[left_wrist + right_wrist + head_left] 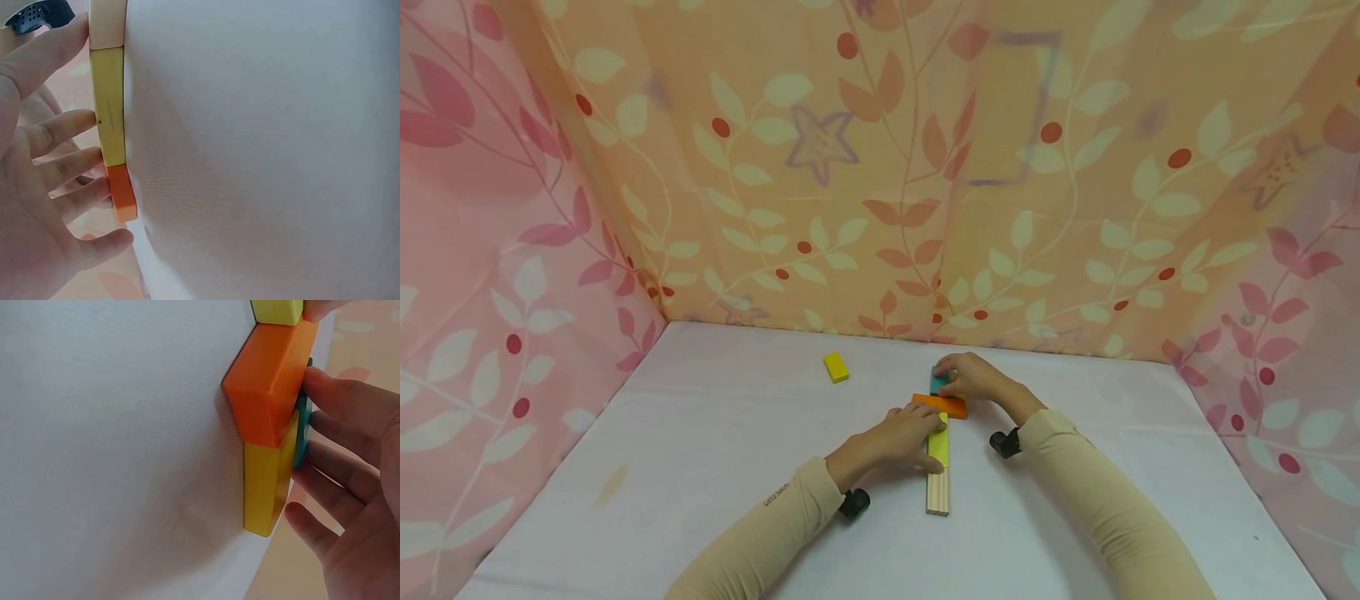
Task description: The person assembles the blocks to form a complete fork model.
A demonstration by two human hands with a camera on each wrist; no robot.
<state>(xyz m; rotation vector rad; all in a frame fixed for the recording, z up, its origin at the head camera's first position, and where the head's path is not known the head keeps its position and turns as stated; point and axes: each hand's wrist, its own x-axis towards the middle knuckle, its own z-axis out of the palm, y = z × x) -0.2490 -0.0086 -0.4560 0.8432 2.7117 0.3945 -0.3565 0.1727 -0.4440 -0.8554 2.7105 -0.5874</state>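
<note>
A row of flat blocks lies on the white cloth. Nearest is a plain wooden block, then a pale yellow block, with an orange block set across its far end. My left hand spreads over the row, its thumb and fingertips touching the left side and top of these blocks. Beyond the orange one lie a deeper yellow block and a teal block. With thumb and fingers bent at the teal block, my right hand pinches it and partly hides it.
A separate yellow block lies at the back, left of the row. Leaf-patterned curtains stand behind and on both sides of the white tabletop. Black wrist cameras hang beneath both forearms.
</note>
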